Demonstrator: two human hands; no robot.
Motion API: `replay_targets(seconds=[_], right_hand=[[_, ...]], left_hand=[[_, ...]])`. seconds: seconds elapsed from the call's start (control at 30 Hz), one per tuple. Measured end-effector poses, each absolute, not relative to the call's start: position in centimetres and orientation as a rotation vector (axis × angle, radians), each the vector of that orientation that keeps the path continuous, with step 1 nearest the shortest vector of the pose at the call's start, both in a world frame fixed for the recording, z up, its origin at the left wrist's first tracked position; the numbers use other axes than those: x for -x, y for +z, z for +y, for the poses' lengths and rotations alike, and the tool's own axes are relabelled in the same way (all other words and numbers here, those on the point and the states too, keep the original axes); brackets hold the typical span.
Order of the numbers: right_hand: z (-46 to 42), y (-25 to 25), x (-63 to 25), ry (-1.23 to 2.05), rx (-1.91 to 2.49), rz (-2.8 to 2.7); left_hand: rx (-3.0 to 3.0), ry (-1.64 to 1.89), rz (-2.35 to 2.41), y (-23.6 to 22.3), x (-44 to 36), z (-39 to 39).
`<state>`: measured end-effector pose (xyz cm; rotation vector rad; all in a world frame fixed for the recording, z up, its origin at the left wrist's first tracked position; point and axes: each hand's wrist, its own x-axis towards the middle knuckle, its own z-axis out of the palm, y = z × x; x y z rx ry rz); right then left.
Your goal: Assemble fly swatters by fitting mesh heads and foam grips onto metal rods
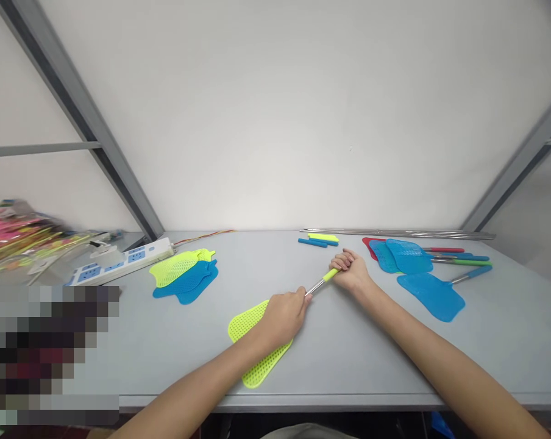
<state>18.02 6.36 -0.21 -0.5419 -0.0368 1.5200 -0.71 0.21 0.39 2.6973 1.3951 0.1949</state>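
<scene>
A yellow fly swatter [250, 341] lies across the grey table [330, 353] in front of me. Its mesh head points toward the near edge and its metal rod runs up to a yellow-green handle grip. My left hand [282, 314] is closed over the neck where the head meets the rod. My right hand [351, 268] is closed around the yellow handle end [330, 274]. The short stretch of bare rod [316, 285] shows between the two hands.
Loose yellow and blue swatter heads [184, 271] are stacked at the left. Finished blue swatters [428, 292] lie at the right, loose handle grips [319, 239] and metal rods [394, 232] near the wall. A white power strip [124, 259] sits at far left.
</scene>
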Motion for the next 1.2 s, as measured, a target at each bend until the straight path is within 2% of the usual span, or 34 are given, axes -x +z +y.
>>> replay_targets(seconds=[0.67,1.2], right_hand=[[5.0,-1.1,-16.1,1.520,0.443,-0.058],[3.9,-0.8,-14.7,1.518,0.427,-0.040]], left_hand=[[-2.575,0.157,1.438,0.9,0.8,-0.3],[-2.269,0.235,1.243,1.6,1.2,0.4]])
